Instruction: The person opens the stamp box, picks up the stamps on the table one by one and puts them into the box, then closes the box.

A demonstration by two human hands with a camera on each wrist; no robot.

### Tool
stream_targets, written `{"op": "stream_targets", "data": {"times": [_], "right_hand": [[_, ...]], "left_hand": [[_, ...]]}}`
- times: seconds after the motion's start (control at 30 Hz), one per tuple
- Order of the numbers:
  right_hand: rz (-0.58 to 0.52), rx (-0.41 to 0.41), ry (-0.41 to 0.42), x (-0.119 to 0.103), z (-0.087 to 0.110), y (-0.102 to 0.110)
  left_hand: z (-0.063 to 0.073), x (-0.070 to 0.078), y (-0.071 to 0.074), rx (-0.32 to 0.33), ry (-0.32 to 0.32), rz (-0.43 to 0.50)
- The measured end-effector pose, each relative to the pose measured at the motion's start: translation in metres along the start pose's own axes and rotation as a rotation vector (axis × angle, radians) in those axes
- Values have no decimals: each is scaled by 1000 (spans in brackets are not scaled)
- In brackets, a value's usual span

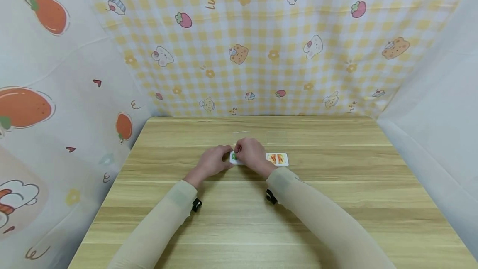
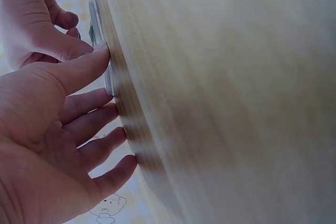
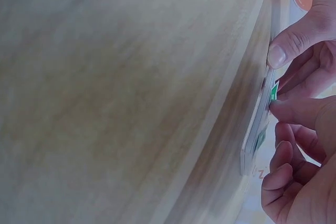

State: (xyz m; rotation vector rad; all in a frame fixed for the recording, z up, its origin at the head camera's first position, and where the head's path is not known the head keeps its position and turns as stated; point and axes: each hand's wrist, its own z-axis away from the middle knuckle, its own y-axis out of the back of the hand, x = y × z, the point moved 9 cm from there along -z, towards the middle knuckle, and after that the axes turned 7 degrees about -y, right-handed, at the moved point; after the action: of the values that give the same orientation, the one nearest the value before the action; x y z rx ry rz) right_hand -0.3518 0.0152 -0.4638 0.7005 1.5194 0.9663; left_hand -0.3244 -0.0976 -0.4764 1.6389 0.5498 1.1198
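A thin white card with green print (image 1: 235, 162) lies flat on the table, partly covered by both hands. My left hand (image 1: 213, 162) holds its left end, the thumb on the near edge and the index finger at the far edge. Over the card, my right hand (image 1: 252, 156) pinches a small green-and-white piece (image 3: 274, 91) between thumb and index finger, at the card's surface. Further along that card another green patch (image 3: 261, 139) shows. Right of the right hand lies a second white card (image 1: 282, 159) with two orange food pictures. The pinched piece's full shape is hidden.
Faint outlines of a clear sheet (image 1: 276, 137) and another clear edge (image 1: 240, 132) show behind the cards on the wooden table (image 1: 231, 219). A checked, printed curtain (image 1: 261, 65) hangs along the table's back edge, with white cloth at both sides.
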Motion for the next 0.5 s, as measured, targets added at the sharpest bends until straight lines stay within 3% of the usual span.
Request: {"op": "stream_targets", "data": {"times": [0.2, 0.5], "right_hand": [[0, 33, 10, -3, -1, 10], [-36, -8, 31, -3, -2, 29]], "left_hand": [[-1, -1, 0, 7, 2, 4], [-4, -2, 0, -40, 13, 18]]}}
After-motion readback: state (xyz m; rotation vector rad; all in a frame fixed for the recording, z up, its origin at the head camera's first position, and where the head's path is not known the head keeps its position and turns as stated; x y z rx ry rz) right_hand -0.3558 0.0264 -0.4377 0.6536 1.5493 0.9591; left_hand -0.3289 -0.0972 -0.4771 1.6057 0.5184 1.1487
